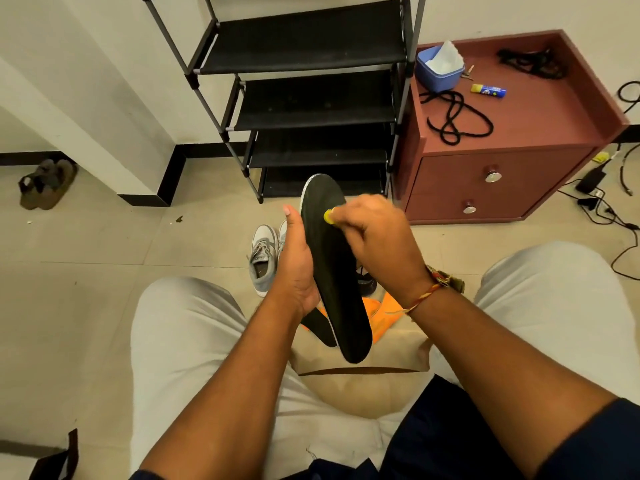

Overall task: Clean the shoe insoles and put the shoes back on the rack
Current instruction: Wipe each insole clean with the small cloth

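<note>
Our left hand (297,268) grips the black insole (334,271) by its left edge. The palm lies against it, the thumb points up beside the rim, and the fingers go behind, out of sight. The insole stands tilted, toe toward twelve o'clock and heel toward six.

Our right hand (377,237) comes in from three o'clock. Its curled fingertips pinch a small yellow piece (328,216), pressed on the insole's upper part; we cannot tell what it is.

Just under the heel, at seven o'clock, a second insole (318,328) lies partly on an orange cloth (385,315), both resting on a beige cushion (363,367) between our knees.

At ten o'clock from the grip the grey sneakers (263,259) sit on the floor side by side, one mostly hidden by our left hand. At twelve o'clock stands the shoe rack (311,102) with dark shelves. At two o'clock is a reddish cabinet (502,174) bearing a blue tub (437,76), black laces (457,121) and a blue-yellow tube (488,90). Brown sandals (46,183) lie far off at nine o'clock.
</note>
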`<state>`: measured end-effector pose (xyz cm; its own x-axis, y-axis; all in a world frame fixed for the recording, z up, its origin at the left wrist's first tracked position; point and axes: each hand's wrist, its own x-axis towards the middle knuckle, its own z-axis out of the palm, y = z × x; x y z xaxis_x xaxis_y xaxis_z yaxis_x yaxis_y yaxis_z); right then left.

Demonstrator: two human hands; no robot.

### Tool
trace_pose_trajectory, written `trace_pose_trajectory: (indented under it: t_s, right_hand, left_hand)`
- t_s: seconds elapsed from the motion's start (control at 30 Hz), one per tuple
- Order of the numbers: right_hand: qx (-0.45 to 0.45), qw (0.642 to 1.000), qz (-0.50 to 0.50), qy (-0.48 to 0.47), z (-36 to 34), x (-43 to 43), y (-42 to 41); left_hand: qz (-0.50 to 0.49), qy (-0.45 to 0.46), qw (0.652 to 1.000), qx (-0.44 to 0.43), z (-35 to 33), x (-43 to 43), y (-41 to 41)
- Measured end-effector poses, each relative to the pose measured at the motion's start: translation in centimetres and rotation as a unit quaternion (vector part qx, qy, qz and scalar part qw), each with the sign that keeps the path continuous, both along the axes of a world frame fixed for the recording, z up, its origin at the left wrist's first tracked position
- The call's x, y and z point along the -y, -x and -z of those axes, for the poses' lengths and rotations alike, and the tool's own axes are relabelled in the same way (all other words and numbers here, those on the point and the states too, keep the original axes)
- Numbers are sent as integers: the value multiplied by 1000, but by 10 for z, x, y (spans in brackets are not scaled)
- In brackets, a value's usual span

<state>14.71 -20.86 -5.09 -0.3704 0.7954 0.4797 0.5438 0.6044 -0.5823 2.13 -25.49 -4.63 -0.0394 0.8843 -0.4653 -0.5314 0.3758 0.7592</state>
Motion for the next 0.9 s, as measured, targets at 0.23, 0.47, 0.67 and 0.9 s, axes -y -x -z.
trace_pose_trajectory:
  t_s: [0.23,0.47,0.67,0.9]
  right_hand:
    - [17,986,-121,114,6,20,12]
    - [63,996,-55,37,8,13,7]
    - [-6,997,66,-45,3,-3,-4]
    - [-12,991,-66,112,13,15,11]
  left_hand:
    - [-132,-17,991,13,4,-9,21]
    - [-69,-6,998,0,0,-3,8]
    - [9,11,1000,-9,-8,4,-6]
    - [-161,-16,986,40,-5,-7,13]
